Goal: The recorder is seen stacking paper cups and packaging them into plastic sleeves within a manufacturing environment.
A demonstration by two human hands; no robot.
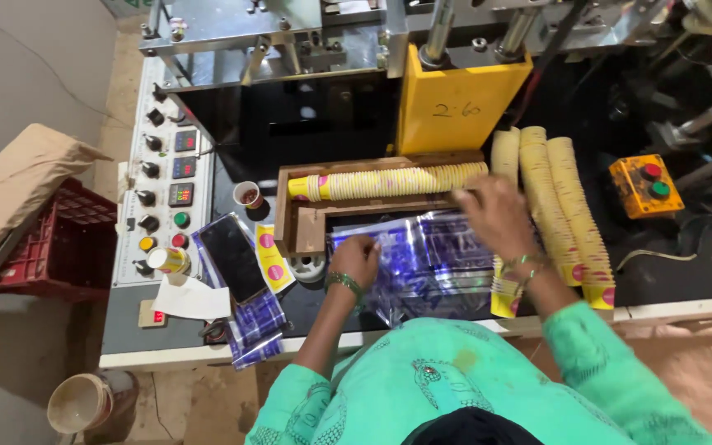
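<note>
A: Report the left hand.

B: The left hand (356, 257) rests on the near left corner of the clear printed plastic bag (430, 264). Its fingers are curled together, knuckles up, pressing down on the film. Whether they pinch the edge cannot be told.

A: Report the right hand.

B: The right hand (498, 216) lies at 2 o'clock from the left hand, over the far right edge of the same bag. Its fingertips point toward 10 o'clock and touch the right end of the row of nested paper cups (389, 183). The fingers are held close together and slightly bent. A firm grip cannot be confirmed.

A: Locate the cup row.

B: It lies on its side in a wooden tray (306, 227), at 12 o'clock from the bag. The cups are yellow with pink dots.

A: Other cup stock?

B: Three longer stacks of cups (558, 206) lie side by side at 3 o'clock from the right hand, running toward the person.

A: Surrounding items?

B: A yellow machine guard (455, 103) stands at 12 o'clock from the tray. A control panel (162, 173) with knobs and lamps sits at 9 o'clock. A phone (232, 257) lies on more printed film just right of the panel. A small paper cup (247, 194) stands beside the tray's left end. An orange button box (644, 185) sits at 3 o'clock from the stacks. A red crate (59, 247) stands at far 9 o'clock, off the table.
</note>
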